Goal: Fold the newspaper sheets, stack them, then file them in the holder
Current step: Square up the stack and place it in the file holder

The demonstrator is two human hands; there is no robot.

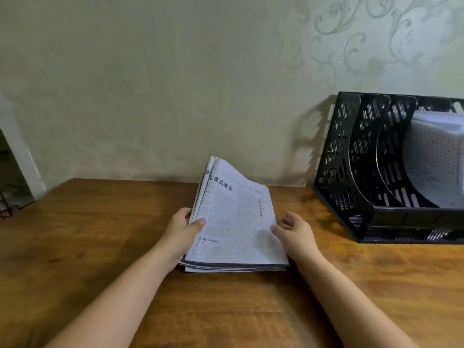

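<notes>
Gripping the folded newspaper stack (233, 222) at its near left edge, the left hand (182, 228) lifts it off the table (100, 234); the right hand (295, 231), fingers relaxed, touches its right edge; the holder (351, 159) stands beyond the right fingertips

1. Your stack of folded newspapers (233, 222) lies on the table (100, 247), near the middle of its far edge, its far end lifted off the surface.
2. Your left hand (184, 228) grips the stack's left edge, thumb on top.
3. Your right hand (292, 231) rests at the stack's right edge, fingers loose.
4. The file holder (371, 172) stands at the table's far right corner, against the wall (150, 84), well apart from the stack.
5. Papers (437, 151) sit in the holder's right-hand compartment; the two slots to their left hold nothing you can see.
</notes>
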